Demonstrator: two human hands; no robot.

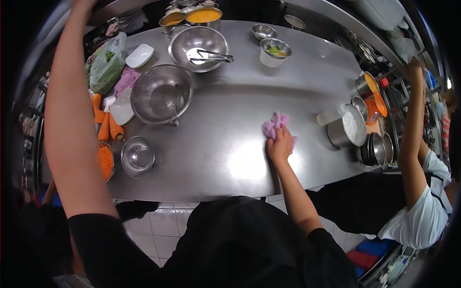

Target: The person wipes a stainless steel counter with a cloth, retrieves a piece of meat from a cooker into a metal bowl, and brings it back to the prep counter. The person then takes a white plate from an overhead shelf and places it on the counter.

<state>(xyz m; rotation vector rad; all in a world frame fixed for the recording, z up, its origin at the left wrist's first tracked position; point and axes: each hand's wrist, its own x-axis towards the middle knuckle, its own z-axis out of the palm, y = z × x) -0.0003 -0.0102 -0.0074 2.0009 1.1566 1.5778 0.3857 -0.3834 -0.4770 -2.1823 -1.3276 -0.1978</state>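
My right hand [280,144] presses a crumpled pink-purple cloth [272,126] onto the stainless steel table [216,158], its fingers over the cloth. My left arm is raised along the left side, and its hand passes out of the picture at the top edge. To the left of the cloth are a perforated metal colander [144,96] with a utensil in it and a large steel bowl [180,48] with tongs [211,56] lying across it. A metal pot [340,134] with white contents stands to the right.
Carrots [104,127], a small glass-like bowl [138,157], a bowl of shredded carrot [105,161] and a plastic bag of greens [108,65] line the left. Orange-filled pots [204,16] stand at the back. At right, a person in a white shirt [417,221] reaches upward near stacked bowls [378,149].
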